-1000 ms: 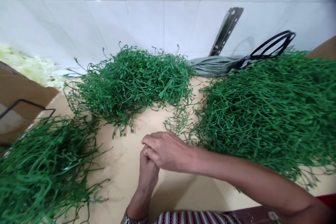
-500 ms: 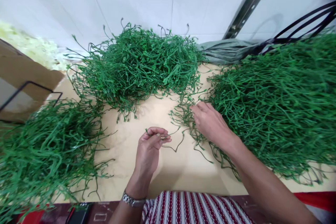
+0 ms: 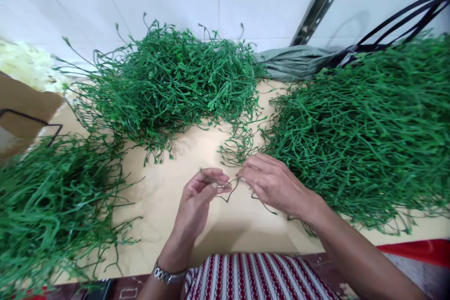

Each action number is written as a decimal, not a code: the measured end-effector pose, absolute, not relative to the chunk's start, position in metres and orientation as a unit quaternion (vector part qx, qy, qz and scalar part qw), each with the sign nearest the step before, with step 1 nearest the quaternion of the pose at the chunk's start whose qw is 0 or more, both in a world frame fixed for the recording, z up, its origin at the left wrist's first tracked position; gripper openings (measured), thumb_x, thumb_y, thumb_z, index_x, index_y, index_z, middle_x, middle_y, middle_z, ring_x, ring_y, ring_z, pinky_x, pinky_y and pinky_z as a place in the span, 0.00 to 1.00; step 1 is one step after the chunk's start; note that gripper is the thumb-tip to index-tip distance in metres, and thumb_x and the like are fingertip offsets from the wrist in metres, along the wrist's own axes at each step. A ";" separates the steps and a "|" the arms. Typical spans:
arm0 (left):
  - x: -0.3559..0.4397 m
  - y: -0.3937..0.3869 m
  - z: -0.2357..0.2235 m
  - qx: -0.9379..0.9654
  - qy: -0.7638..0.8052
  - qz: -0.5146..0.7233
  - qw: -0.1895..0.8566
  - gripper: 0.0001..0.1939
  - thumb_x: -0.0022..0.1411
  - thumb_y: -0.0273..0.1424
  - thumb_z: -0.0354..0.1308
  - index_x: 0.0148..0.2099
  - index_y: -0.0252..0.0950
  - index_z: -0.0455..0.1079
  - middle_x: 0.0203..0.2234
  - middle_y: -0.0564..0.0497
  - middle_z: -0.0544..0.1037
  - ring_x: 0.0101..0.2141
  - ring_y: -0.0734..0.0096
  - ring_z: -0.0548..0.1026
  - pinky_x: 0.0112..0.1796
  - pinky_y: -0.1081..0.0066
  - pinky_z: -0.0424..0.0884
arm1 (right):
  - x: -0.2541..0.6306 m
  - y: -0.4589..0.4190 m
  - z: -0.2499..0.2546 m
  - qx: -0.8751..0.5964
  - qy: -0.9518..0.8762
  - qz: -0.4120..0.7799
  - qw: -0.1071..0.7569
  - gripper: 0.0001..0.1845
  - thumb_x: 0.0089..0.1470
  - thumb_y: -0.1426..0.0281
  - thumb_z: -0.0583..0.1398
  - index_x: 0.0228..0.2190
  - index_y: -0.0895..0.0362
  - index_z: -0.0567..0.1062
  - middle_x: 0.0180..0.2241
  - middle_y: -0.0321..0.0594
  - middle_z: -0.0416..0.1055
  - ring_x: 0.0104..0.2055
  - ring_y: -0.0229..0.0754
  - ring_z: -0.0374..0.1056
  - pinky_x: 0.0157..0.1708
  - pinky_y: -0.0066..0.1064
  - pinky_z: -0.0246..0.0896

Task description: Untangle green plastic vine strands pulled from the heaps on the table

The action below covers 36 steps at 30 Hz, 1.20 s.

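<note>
My left hand pinches a thin green plastic stem above the beige table, fingers curled round it. My right hand is beside it, fingertips pinched on another thin green stem that trails down from it. The two hands nearly touch at the fingertips. A wristwatch sits on my left wrist. A large pile of green stems lies just right of my right hand.
A second green pile sits at the back centre and a third at the left. A brown cardboard box stands far left. A grey bag with black handles and a metal bracket lean at the tiled wall.
My right hand came back from the edge of the right pile toward my left hand, carrying a stem. The left hand kept its stem and stayed near the table's middle.
</note>
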<state>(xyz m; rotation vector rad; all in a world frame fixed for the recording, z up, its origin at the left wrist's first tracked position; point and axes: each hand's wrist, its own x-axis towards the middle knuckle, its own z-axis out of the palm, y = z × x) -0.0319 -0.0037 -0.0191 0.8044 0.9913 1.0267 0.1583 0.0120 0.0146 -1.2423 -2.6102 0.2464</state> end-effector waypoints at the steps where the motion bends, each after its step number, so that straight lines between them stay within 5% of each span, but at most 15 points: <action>1: -0.036 -0.005 -0.020 0.420 0.476 0.441 0.635 0.13 0.53 0.29 0.55 0.43 0.34 0.68 0.35 0.46 0.73 0.34 0.65 0.72 0.39 0.61 0.70 | 0.163 0.010 0.015 -0.429 -0.894 0.080 0.104 0.11 0.52 0.81 0.53 0.29 0.59 0.73 0.31 0.41 0.67 0.35 0.41 0.59 0.35 0.32 0.54; 5: -0.046 -0.015 -0.029 0.680 0.580 0.259 0.366 0.16 0.54 0.28 0.53 0.46 0.34 0.68 0.41 0.41 0.70 0.41 0.56 0.68 0.44 0.52 0.65 | 0.182 0.001 0.016 -0.453 -0.890 0.041 0.032 0.09 0.51 0.79 0.55 0.31 0.57 0.73 0.34 0.41 0.68 0.39 0.43 0.59 0.38 0.34 0.51; 8: -0.036 -0.020 -0.031 0.765 0.542 0.157 0.310 0.14 0.57 0.26 0.49 0.44 0.33 0.69 0.41 0.41 0.70 0.43 0.55 0.67 0.46 0.52 0.64 | 0.186 0.005 0.018 -0.488 -0.872 -0.003 0.031 0.12 0.51 0.79 0.55 0.37 0.57 0.73 0.37 0.42 0.68 0.40 0.44 0.59 0.39 0.35 0.51; 15: 0.006 -0.018 -0.020 0.817 0.416 0.121 0.382 0.17 0.58 0.24 0.47 0.50 0.35 0.66 0.46 0.44 0.68 0.47 0.62 0.67 0.50 0.61 0.64 | 0.159 0.034 0.005 -0.484 -0.875 -0.017 0.004 0.16 0.53 0.74 0.56 0.45 0.56 0.69 0.40 0.45 0.66 0.41 0.48 0.59 0.39 0.37 0.53; 20: -0.006 -0.013 -0.025 0.798 0.427 0.161 0.394 0.16 0.61 0.26 0.45 0.48 0.36 0.68 0.48 0.43 0.68 0.50 0.62 0.66 0.52 0.62 0.62 | 0.149 0.042 -0.007 -0.499 -0.866 -0.007 -0.025 0.10 0.54 0.78 0.52 0.35 0.59 0.72 0.37 0.47 0.67 0.41 0.48 0.62 0.38 0.36 0.57; 24: -0.018 -0.006 -0.031 0.741 0.462 0.237 0.425 0.14 0.61 0.30 0.47 0.45 0.35 0.69 0.44 0.43 0.70 0.44 0.63 0.70 0.46 0.63 0.65 | 0.154 0.045 0.009 -0.539 -0.840 0.015 0.054 0.10 0.54 0.80 0.50 0.34 0.61 0.71 0.35 0.45 0.67 0.37 0.43 0.63 0.34 0.32 0.60; 31: -0.009 0.003 -0.021 0.369 0.420 0.490 0.669 0.24 0.53 0.41 0.58 0.50 0.37 0.65 0.41 0.46 0.74 0.41 0.63 0.73 0.41 0.66 0.69 | 0.130 0.019 0.017 -0.457 -0.845 0.142 0.238 0.08 0.56 0.75 0.50 0.33 0.61 0.69 0.34 0.43 0.65 0.36 0.38 0.63 0.38 0.28 0.63; 36: -0.015 0.006 -0.021 0.152 0.430 0.576 0.678 0.12 0.46 0.32 0.63 0.34 0.33 0.72 0.31 0.49 0.77 0.34 0.68 0.74 0.36 0.71 0.70 | 0.106 -0.001 0.005 -0.392 -0.858 0.223 0.245 0.11 0.58 0.75 0.49 0.40 0.63 0.67 0.37 0.46 0.67 0.42 0.40 0.63 0.44 0.32 0.64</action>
